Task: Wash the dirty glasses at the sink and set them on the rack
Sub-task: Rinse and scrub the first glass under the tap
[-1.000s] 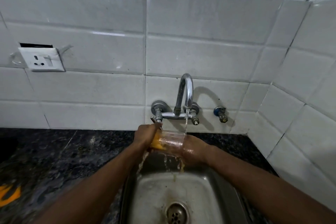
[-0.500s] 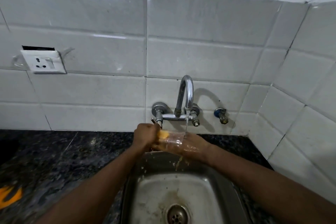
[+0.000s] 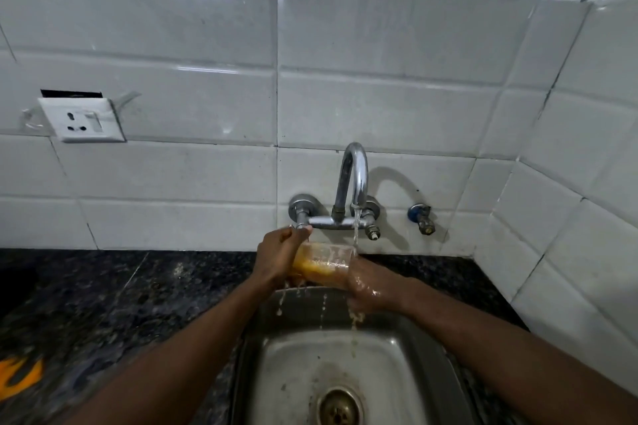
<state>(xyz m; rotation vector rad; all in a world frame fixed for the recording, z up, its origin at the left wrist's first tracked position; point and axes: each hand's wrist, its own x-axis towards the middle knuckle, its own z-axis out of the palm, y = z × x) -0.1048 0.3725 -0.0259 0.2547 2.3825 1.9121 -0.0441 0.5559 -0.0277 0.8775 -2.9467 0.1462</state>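
A clear glass (image 3: 324, 260) with orange liquid in it lies on its side above the back of the steel sink (image 3: 407, 386). My left hand (image 3: 278, 257) grips its left end and my right hand (image 3: 366, 281) holds it from below at the right, wet. Water runs from the chrome tap (image 3: 354, 179) onto the glass's right end, and orange-tinted water drips into the sink. No rack is in view.
A dark speckled stone counter (image 3: 114, 304) flanks the sink. White tiled walls rise behind and to the right. A wall socket (image 3: 81, 119) sits at the left, a small blue valve (image 3: 419, 217) right of the tap, an orange object (image 3: 20, 378) at the left edge.
The glass stays under the running tap between both hands. It has turned slightly, and more orange water now drips from it into the sink.
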